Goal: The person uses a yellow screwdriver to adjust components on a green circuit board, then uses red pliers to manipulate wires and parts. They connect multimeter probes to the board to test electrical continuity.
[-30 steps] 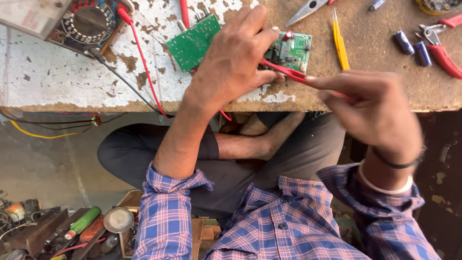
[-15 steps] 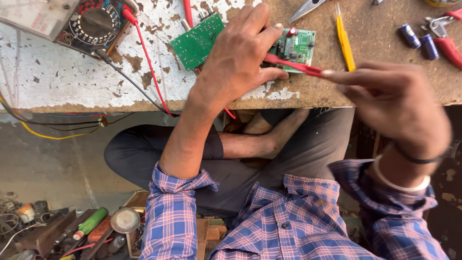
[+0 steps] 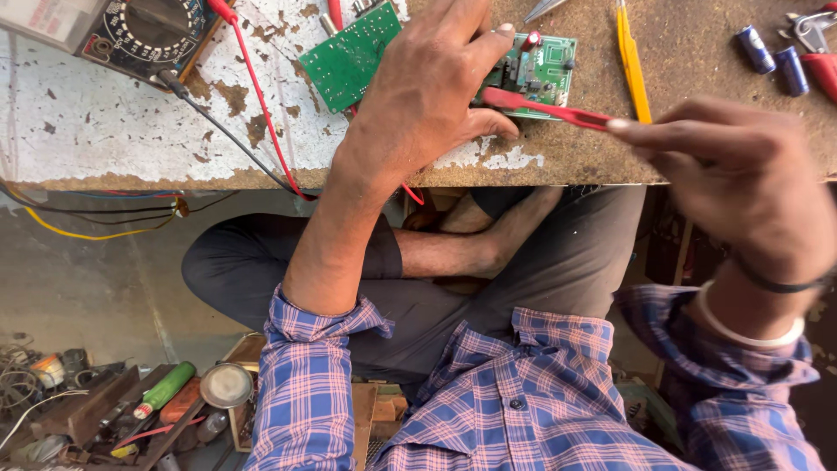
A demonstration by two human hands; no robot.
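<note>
My left hand lies over a small green circuit board on the worn workbench, fingers pressing on its left side and gripping it. My right hand pinches a red meter probe whose tip rests on that board. A second, larger green circuit board lies just left of my left hand, partly hidden by it.
An analogue multimeter with red and black leads sits at the bench's left. A yellow tool, two blue capacitors and red-handled pliers lie at the right. Tools and cans clutter the floor below left.
My right hand and the red probe have shifted up and right, the probe now lying flatter across the small board. My left hand stays on the board.
</note>
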